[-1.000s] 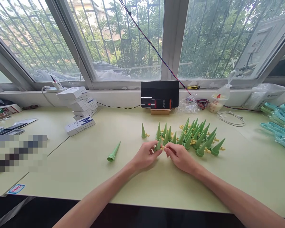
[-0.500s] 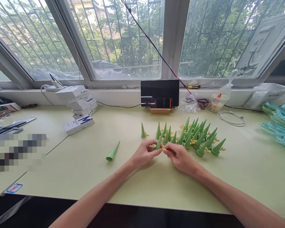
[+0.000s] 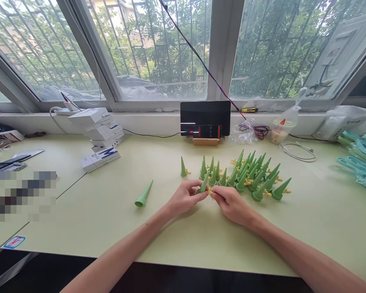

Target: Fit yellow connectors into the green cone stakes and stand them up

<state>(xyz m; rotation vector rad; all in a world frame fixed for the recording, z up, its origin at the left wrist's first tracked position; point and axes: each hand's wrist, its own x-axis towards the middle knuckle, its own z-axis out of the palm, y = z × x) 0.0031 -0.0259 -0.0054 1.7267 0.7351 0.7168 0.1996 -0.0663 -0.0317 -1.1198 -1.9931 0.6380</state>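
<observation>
Between thumb and fingers, my left hand (image 3: 184,194) grips a green plastic spike (image 3: 204,184), its tip pointing up. My right hand (image 3: 232,199) pinches a small yellow valve (image 3: 210,190) at the spike's right side; the fingers partly cover where the two meet. Just beyond my hands, many similar green spikes (image 3: 258,182) stand in a cluster, with yellow valves showing at their bases. One such spike (image 3: 183,167) stands apart at the cluster's left. Farther left, a loose green spike (image 3: 144,194) lies on its side with its round base facing me and no yellow part visible.
White boxes (image 3: 93,130) are stacked at the back left. A phone (image 3: 207,131) leans on a dark screen (image 3: 205,112) by the window. A bagged cup (image 3: 282,130) and a coiled cable (image 3: 298,151) lie back right, near bagged teal items (image 3: 361,158).
Both hands stay nearly in place, still holding the spike and yellow valve together. The view has shifted slightly.
</observation>
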